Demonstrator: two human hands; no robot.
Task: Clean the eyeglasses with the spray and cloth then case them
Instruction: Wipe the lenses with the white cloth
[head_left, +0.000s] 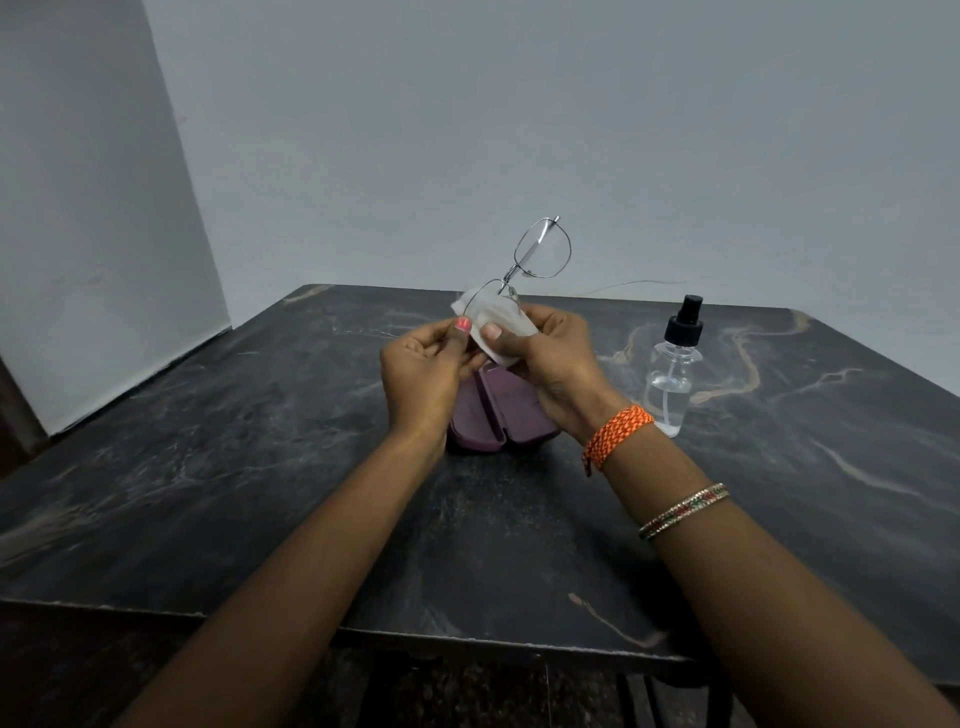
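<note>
Head view: left hand (423, 364) pinches the eyeglasses (524, 265) rim, right hand (545, 353) pinches the cloth (493, 317) round the lower lens, both above the open case (483, 410); risk: hard rubbing could twist the thin frame.

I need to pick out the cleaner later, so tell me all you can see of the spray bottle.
The spray bottle is small, of clear plastic by its look, with a black pump top and a thin tube inside. It holds a little clear liquid at the bottom. It stands upright on the dark table, right of the case, and neither hand touches it.
</note>
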